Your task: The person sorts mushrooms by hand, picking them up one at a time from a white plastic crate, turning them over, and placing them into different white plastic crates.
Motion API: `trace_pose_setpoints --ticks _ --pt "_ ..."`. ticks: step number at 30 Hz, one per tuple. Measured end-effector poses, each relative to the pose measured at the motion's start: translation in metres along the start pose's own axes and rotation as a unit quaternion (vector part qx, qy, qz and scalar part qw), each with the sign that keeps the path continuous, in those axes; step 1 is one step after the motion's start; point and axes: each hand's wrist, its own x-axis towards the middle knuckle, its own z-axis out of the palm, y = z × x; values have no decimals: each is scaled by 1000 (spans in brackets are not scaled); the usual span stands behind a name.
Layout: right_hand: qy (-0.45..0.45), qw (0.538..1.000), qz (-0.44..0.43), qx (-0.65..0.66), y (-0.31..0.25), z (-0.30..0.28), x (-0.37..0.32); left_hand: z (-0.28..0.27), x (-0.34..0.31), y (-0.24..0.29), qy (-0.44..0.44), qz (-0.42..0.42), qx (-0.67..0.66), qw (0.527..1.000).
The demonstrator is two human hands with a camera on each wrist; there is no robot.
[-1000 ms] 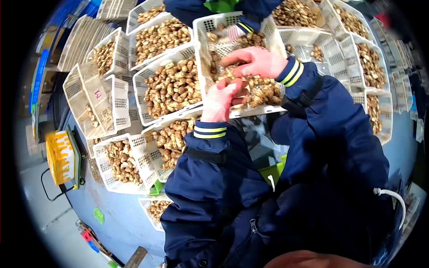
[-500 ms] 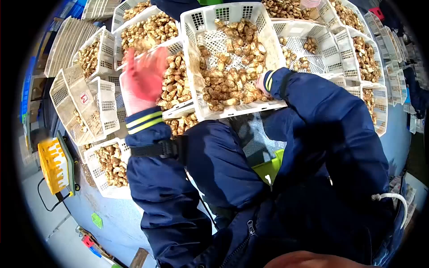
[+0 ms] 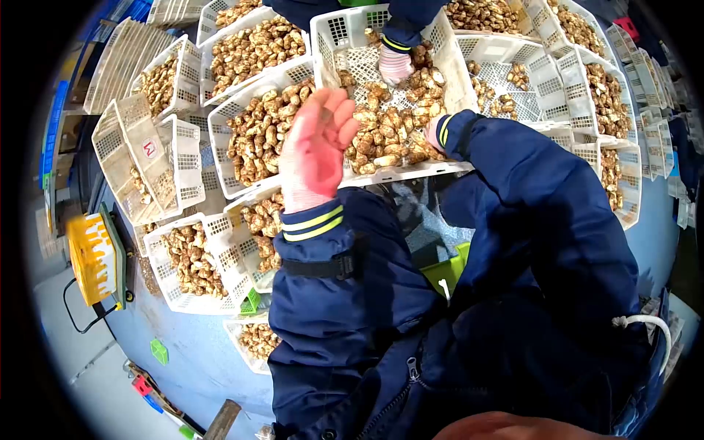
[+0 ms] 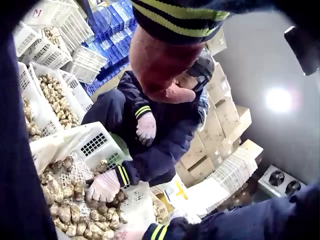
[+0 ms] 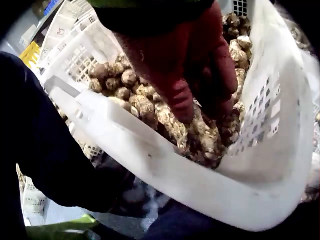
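Note:
My left hand (image 3: 315, 150), in a pink glove, is raised over the crate's near left corner, palm up with nothing in it. Its fingers are loosely bent; in the left wrist view the hand (image 4: 165, 65) hangs at the top. A white slatted crate (image 3: 411, 174) before me holds knobbly brown tubers (image 3: 389, 136). At its near right side my right hand (image 3: 431, 132) reaches in, mostly hidden by the sleeve. In the right wrist view its thumb and fingers curl down around a tuber (image 5: 204, 135); the fingertips are partly hidden.
Across the crate, another person's gloved hand (image 3: 396, 67) is among the tubers. More crates of tubers stand left (image 3: 268, 132) and right (image 3: 609, 99); one at the right (image 3: 506, 55) holds only a few. A yellow crate (image 3: 89, 257) rests on a cart.
My left hand swung out left over the neighbouring crate, then came back toward the middle, palm up. My right hand moved to the crate's right side and stayed. The other person's hand left and returned.

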Motion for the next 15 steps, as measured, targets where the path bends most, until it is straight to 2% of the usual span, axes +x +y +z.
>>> trace_pose_setpoints --ticks 2,3,4,5,6,8,9,10,12,14,15 --pt "42 996 13 80 7 -29 -9 -13 1 -20 3 -26 63 998" --pt "4 975 -8 220 15 -65 -25 -30 8 -35 -7 -47 102 994" --pt "66 956 -23 284 25 -68 -25 -41 14 -44 -17 -67 142 988" --pt "84 923 -41 374 25 -89 -42 -17 7 -44 96 -99 213 967" --pt "101 880 -58 461 24 -109 -59 -17 11 -52 72 -107 270 954" --pt "183 866 -143 444 25 -113 -57 -18 12 -60 3 -124 303 945" --pt "142 851 -131 489 17 -130 -68 -17 10 -57 -41 -148 274 949" --pt "108 843 -133 510 11 -147 -83 -13 9 -58 -41 -168 352 920" --pt "160 853 -168 468 3 -156 -88 -20 9 -60 -43 -184 220 957" --pt "169 855 -172 459 3 -155 -85 -21 10 -59 -25 -186 236 954" --pt "131 811 -147 551 5 -155 -84 -20 10 -58 -5 -186 251 950"
